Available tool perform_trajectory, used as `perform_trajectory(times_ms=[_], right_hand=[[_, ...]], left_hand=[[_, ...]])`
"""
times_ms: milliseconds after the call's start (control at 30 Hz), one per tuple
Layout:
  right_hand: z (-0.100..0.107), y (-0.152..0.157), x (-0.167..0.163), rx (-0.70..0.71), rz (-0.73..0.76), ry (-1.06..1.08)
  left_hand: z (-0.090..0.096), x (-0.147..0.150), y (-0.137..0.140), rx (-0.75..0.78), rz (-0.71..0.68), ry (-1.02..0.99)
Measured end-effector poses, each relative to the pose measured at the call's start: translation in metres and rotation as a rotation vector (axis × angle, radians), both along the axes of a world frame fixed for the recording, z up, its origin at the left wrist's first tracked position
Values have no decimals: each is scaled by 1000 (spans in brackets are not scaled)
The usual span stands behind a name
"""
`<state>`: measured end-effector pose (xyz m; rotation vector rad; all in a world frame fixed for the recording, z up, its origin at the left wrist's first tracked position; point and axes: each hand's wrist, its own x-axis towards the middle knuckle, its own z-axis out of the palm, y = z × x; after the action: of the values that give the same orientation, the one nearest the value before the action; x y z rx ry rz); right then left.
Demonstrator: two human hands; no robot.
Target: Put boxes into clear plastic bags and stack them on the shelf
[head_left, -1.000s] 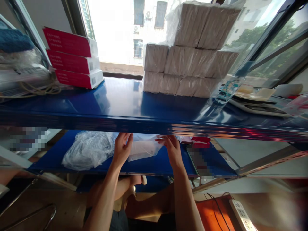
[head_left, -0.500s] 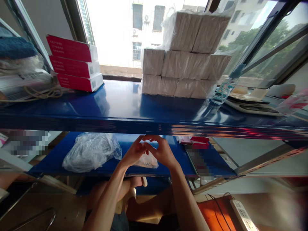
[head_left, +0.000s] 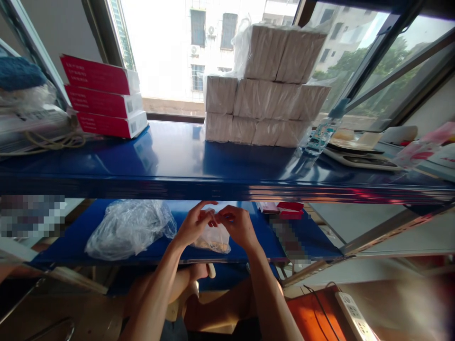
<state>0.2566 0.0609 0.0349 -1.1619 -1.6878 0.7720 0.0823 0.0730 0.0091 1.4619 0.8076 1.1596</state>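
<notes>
A small clear plastic bag [head_left: 216, 240] with something tan in its bottom sits on the lower blue shelf [head_left: 254, 248], its top gathered up between my hands. My left hand [head_left: 195, 223] pinches the bag's neck from the left, thumb and fingers close together. From the right, my right hand [head_left: 239, 226] pinches at the same neck with bent fingers. The fingertips of both hands nearly meet, and exactly what each finger grips is partly hidden. Left of my hands lies a big crumpled heap of clear plastic bags [head_left: 131, 229].
Above my hands runs the edge of the upper blue shelf [head_left: 170, 161]. It carries red-and-white boxes [head_left: 103, 97], plastic-wrapped stacks of white boxes [head_left: 266, 99] and a clear bottle [head_left: 322, 136]. Red packets [head_left: 289, 210] lie right on the lower shelf. A power strip [head_left: 355, 315] stands low right.
My hands have lowered slightly, and my right fingers have curled in to the bag's top. The bag's neck now stands up between my fingertips. The whole view has shifted a little.
</notes>
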Motion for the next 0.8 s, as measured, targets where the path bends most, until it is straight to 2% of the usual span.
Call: perform_trajectory(times_ms=[133,233,400,533,600,733,800], right_hand=[[0,-8,-5,34,-129,-22],[-4,-20,-9,23,-138,-22],[-21,-16,-12,30,-102,-136],[-33,11,-16,183,-218,-246],[-36,24,-17,237,-148,-214],[-40,34,-16,139,219,-139],[-45,33,-14,91,241,-98]], left_hand=[[0,2,2,-84,114,-141],[3,0,4,-117,114,-147],[12,-9,2,19,94,62],[25,-11,-11,246,84,346],[29,-9,-17,352,82,473],[21,-10,-17,566,125,673],[11,-14,-11,665,198,759]])
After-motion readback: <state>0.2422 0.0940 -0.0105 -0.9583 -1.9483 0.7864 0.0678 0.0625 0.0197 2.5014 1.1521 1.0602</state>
